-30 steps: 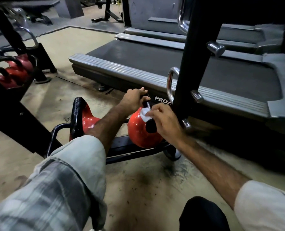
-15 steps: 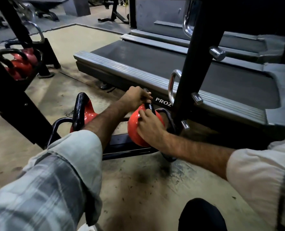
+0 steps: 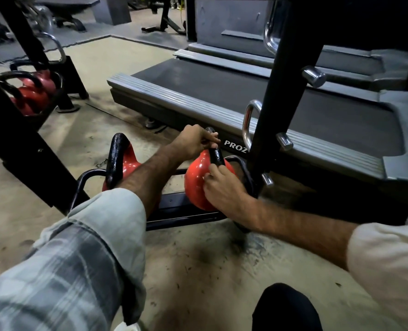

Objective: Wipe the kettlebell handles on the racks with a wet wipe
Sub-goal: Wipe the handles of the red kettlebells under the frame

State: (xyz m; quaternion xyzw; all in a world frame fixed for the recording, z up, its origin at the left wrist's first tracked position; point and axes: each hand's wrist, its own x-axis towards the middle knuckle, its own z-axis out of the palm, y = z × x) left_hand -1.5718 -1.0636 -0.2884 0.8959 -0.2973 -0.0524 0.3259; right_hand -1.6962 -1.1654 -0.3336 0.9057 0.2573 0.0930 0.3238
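At the far left, a second rack (image 3: 43,108) is seen with several red kettlebells (image 3: 32,95) on it, their black handles arching upward — none of them is being touched. Nearer the middle, on the low floor rack (image 3: 181,211), a red kettlebell with a thick black handle (image 3: 117,158) is parked, partly hidden behind the left forearm. The left hand (image 3: 193,142) is closed over the top of the handle (image 3: 215,156) of the next kettlebell (image 3: 197,181), and its grip is clamped there, apparently to steady the weight. Just right of it, the right hand (image 3: 224,188) is pressed against the red body below the handle's near leg, fingers curled together; the wet wipe is presumably held under them, but it cannot be made out, so what that grip is clamped on cannot be told. The step in hand is judged to be the wiping of this handle's lower leg, where it joins the bell. Next, a pass up and over the arch would be called for, and for that the left hand would have to be shifted off the top. The handle looks rough-textured and matte black, the bell glossy orange-red with a highlight. To the right stand a black upright (image 3: 276,111) and a treadmill deck (image 3: 257,111).
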